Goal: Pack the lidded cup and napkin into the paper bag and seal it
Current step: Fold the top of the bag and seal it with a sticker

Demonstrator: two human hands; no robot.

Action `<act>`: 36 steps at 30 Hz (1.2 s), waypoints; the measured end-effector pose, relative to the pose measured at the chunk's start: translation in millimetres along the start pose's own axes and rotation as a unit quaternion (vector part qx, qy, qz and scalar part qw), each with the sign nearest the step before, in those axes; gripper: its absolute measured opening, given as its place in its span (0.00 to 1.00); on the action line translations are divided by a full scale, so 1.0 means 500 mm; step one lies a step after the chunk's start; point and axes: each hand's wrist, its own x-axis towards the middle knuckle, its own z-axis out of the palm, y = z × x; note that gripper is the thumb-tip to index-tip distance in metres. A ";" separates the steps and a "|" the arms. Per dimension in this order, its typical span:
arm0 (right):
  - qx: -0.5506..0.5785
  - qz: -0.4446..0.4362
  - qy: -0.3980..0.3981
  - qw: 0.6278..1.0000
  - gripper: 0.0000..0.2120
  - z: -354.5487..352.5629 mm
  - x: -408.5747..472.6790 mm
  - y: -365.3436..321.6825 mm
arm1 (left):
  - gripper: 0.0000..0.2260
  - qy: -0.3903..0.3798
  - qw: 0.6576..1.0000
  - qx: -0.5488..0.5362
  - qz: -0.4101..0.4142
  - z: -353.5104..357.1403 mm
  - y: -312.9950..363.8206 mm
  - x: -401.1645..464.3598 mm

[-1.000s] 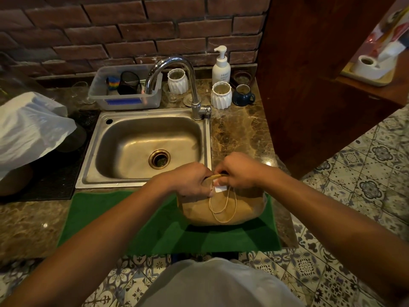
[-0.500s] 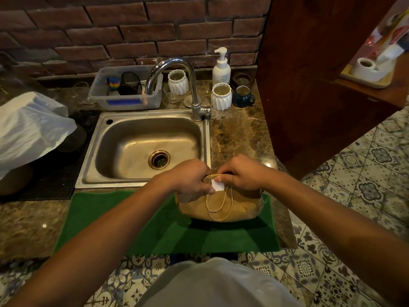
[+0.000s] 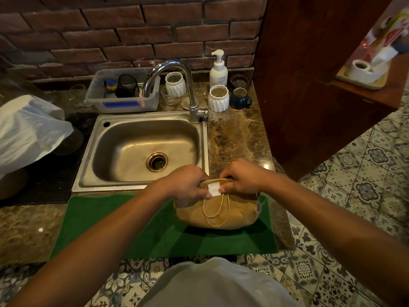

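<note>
My brown paper bag (image 3: pixel 232 209) stands upright, its top folded shut, with a small white sticker (image 3: pixel 214 188) across the fold. Its twine handles (image 3: pixel 215 209) hang down the near face. The contents are hidden.

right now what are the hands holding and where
Both the left hand and right hand pinch the folded top edge of the paper bag, either side of a white sticker.

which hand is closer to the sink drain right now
Left. The left hand sits just below and right of the sink drain, at the basin's front rim; the right hand is farther right, over the paper bag.
</note>
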 end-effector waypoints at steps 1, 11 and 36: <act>-0.013 0.005 -0.006 1.000 0.14 0.000 0.001 0.001 | 0.13 0.001 1.000 -0.002 -0.002 0.001 -0.001 0.000; -0.004 0.016 -0.045 0.999 0.11 0.002 0.024 -0.001 | 0.14 0.008 0.999 0.048 -0.005 -0.011 -0.003 0.009; 0.068 0.082 -0.059 0.993 0.13 -0.022 -0.022 0.073 | 0.11 0.058 0.994 -0.094 0.009 -0.018 -0.068 -0.035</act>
